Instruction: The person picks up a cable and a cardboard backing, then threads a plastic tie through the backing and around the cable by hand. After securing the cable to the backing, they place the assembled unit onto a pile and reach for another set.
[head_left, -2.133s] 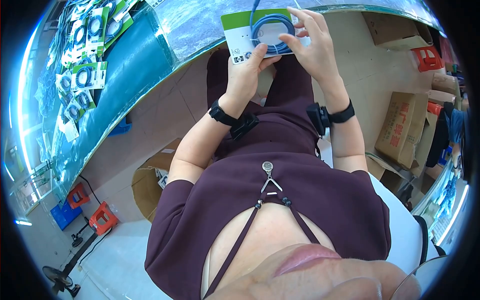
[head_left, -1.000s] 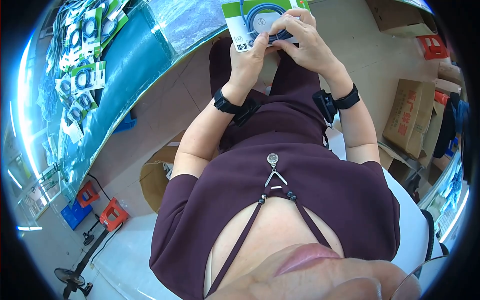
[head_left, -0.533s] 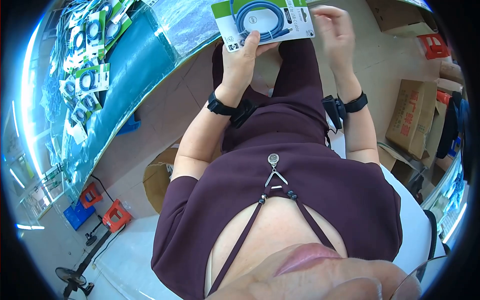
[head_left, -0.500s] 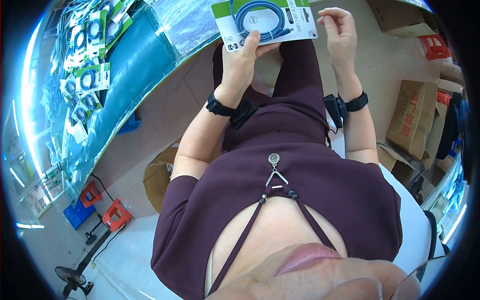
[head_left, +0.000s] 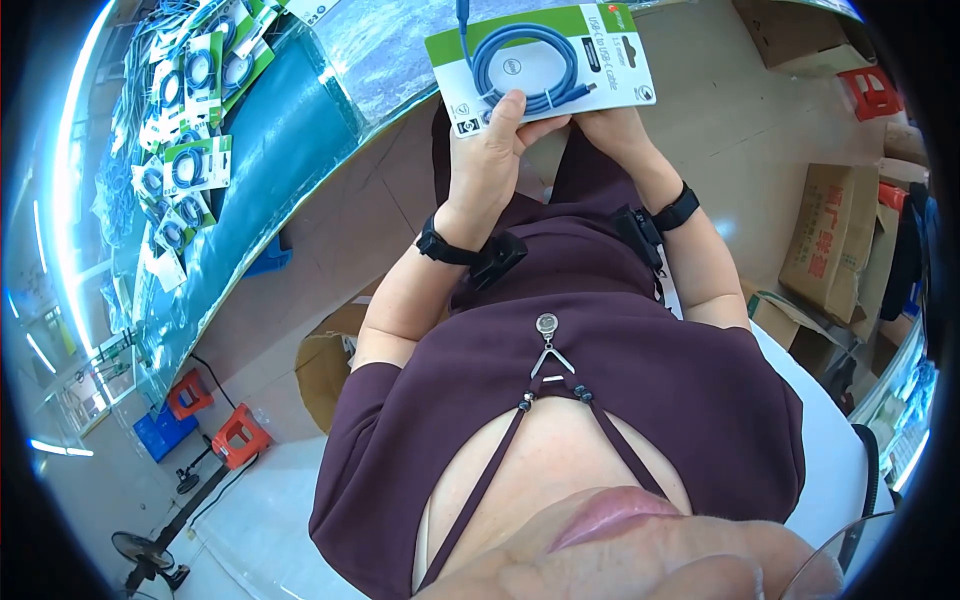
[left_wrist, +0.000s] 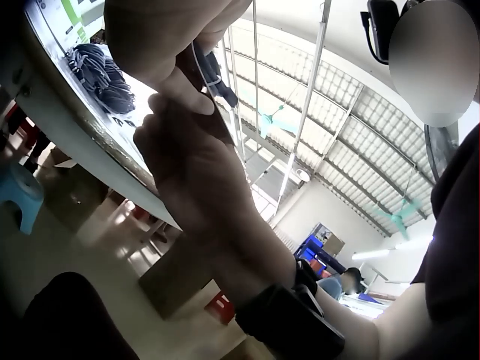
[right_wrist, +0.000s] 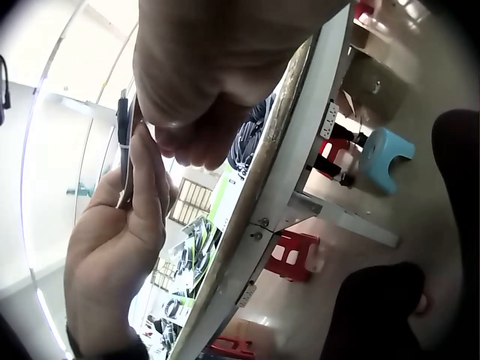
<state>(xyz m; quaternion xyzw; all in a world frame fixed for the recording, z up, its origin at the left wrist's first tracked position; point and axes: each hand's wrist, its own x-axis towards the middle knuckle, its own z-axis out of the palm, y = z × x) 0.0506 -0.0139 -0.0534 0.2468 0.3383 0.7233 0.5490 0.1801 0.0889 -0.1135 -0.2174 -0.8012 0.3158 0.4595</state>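
My left hand (head_left: 485, 155) holds a white-and-green packaging card (head_left: 630, 88) at its lower left, thumb in front. A coiled blue USB-C cable (head_left: 573, 65) lies on the card's face, tied in loops, one plug pointing up past the top edge. My right hand (head_left: 620, 135) is under and behind the card, its fingers hidden in the head view. In the right wrist view, the right hand (right_wrist: 217, 67) has bent fingers at the card's back, close to the left hand (right_wrist: 112, 240). I cannot tell whether those fingers pinch anything.
On the teal-covered table (head_left: 285, 150) at the left lies a pile of similar carded cables (head_left: 200, 160). Cardboard boxes (head_left: 830, 235) stand on the floor at right. Red stools (head_left: 240, 435) stand lower left, and a light blue stool (right_wrist: 386, 154) shows in the right wrist view.
The right hand leaves the card's front, moves off to the right, then comes back in behind the card. The left hand keeps its hold, and the card sits slightly lower in the view.
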